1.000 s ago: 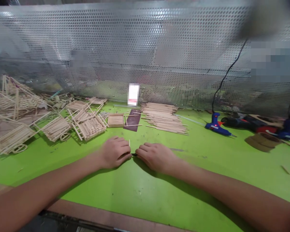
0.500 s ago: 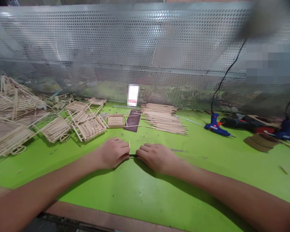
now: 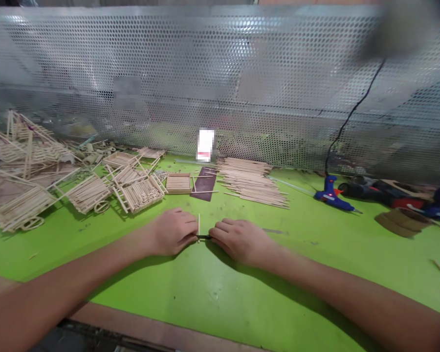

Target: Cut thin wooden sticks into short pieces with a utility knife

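Note:
My left hand [image 3: 172, 232] and my right hand [image 3: 241, 241] rest on the green work surface [image 3: 220, 288], fingertips nearly meeting at the centre. Between them, a thin wooden stick [image 3: 198, 228] stands upright, pinched at its foot by my left fingers. A short black strip [image 3: 204, 237] runs sideways from that stick to my right fingertips, which grip its end. The part of the strip inside my left fingers is hidden.
Stick-built carts [image 3: 24, 210] and ladder-like frames [image 3: 141, 193] lie at the left. A stack of loose sticks [image 3: 251, 183] lies ahead, beside a dark mat [image 3: 204, 183]. Blue glue guns [image 3: 333, 195] with black cords stand at the right, before a perforated metal screen [image 3: 220, 73].
My hands have moved slightly apart, so more of the black strip shows. The wooden stick stands more clearly upright. The whole view has shifted a little.

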### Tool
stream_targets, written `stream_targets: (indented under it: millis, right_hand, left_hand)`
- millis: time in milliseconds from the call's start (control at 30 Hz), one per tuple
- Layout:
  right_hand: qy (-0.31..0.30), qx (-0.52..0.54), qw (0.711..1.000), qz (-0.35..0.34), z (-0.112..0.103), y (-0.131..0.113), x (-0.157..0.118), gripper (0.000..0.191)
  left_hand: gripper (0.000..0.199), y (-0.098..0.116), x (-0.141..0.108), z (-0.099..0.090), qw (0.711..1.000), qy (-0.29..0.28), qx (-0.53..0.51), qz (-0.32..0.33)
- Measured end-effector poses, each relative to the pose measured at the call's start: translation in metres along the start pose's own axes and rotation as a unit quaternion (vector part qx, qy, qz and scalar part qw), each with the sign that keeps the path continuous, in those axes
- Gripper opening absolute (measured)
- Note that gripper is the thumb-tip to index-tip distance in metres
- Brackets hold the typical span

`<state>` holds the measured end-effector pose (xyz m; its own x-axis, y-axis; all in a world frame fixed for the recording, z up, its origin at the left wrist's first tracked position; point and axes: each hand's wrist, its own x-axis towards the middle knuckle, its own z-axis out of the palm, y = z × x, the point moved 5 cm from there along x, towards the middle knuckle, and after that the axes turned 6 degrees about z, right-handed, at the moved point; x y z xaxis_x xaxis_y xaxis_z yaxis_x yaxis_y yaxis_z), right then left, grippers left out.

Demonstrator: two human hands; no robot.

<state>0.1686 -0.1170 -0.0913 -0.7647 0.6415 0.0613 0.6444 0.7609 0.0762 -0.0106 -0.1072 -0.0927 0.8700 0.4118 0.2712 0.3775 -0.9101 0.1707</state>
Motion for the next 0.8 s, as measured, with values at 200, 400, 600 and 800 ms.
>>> stream_targets:
  millis: [200,400,600,800]
  right_hand:
    - [0.003,0.001,1.000,-0.001,0.001,0.000,0.000,0.015]
    - [0.011,0.002,1.000,-0.004,0.003,0.001,-0.001,0.019]
    - [0.005,-0.006,1.000,-0.001,0.004,0.001,-0.001,0.016]
    - [0.007,0.009,1.000,0.004,0.003,0.002,-0.002,0.018]
  left_hand:
    - [0.012,-0.001,-0.003,-0.004,1.000,-0.001,0.010,0.000]
    - [0.014,-0.001,-0.003,-0.005,1.000,-0.005,0.001,-0.005]
    - [0.013,-0.001,-0.006,-0.008,1.000,-0.016,-0.005,-0.016]
    - [0.016,-0.008,-0.015,-0.013,1.000,-0.010,-0.021,-0.016]
